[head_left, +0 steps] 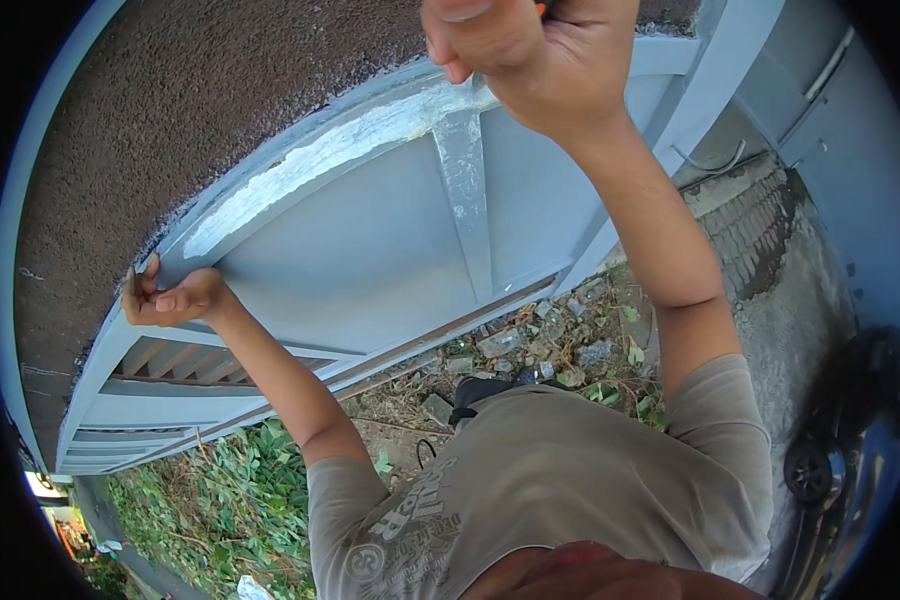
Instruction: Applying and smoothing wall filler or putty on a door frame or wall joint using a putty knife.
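A light blue panelled gate (370, 235) curves across the view in front of me. Along its top rail runs a whitish smeared band (310, 165), and similar pale patches mark the upright bar (462, 190) below it. My left hand (178, 296) is closed at the rail's left part, its fingers curled over the edge. Raised at the top of the view, my right hand (530, 60) is closed above the right end of the whitish band. A small orange bit shows by its fingers; the rest of what it holds is cut off by the frame's edge.
A rough dark brown surface (220, 90) lies beyond the rail. Rubble (530, 335) and leafy cuttings (230, 500) cover the ground at the gate's foot. On the right are a concrete floor (800, 270), a bluish wall (860, 150) and a dark wheeled vehicle (820, 470).
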Demonstrator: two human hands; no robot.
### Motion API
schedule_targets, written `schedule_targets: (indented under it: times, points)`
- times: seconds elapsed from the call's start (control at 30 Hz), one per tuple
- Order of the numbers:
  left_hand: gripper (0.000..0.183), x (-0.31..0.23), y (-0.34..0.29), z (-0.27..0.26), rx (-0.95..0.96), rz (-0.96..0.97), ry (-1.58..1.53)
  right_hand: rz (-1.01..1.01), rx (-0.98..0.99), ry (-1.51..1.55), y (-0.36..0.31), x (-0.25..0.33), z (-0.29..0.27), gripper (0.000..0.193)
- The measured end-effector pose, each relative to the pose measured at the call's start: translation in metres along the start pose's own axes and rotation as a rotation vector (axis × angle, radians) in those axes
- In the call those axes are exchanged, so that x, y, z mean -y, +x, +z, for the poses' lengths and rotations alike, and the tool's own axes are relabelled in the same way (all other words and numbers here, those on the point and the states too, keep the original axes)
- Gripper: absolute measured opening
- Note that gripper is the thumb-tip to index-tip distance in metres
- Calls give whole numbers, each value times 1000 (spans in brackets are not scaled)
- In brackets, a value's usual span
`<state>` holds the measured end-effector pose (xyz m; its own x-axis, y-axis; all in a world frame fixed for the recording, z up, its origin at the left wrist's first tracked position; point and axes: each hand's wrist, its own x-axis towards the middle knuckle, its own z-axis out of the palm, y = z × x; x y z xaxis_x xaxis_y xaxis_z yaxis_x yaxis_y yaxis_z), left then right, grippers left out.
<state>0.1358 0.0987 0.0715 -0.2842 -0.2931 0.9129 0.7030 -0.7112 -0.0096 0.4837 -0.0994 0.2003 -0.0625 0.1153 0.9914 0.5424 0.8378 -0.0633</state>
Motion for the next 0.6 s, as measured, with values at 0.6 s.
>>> schedule_targets:
  times: [0.6]
  points:
    - [66,10,4,-13,1,-10,-60,-79,351,-218,-41,24,62,48]
